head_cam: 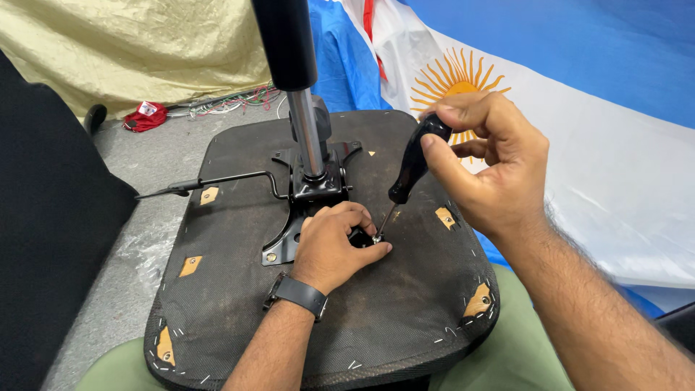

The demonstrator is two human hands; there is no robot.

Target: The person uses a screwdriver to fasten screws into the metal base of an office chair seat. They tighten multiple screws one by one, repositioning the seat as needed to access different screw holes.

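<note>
The left hand (333,246) lay curled over the black mounting plate (304,210), fingertips pinching at the screw (376,237), which stayed largely hidden. The right hand (485,163) was closed around the black handle of a screwdriver (409,170), tip set on that screw. Beneath lay the upturned chair seat (405,304), dark mesh, stapled edges, resting on the person's lap; the gas cylinder (304,130) ran out of frame.
</note>
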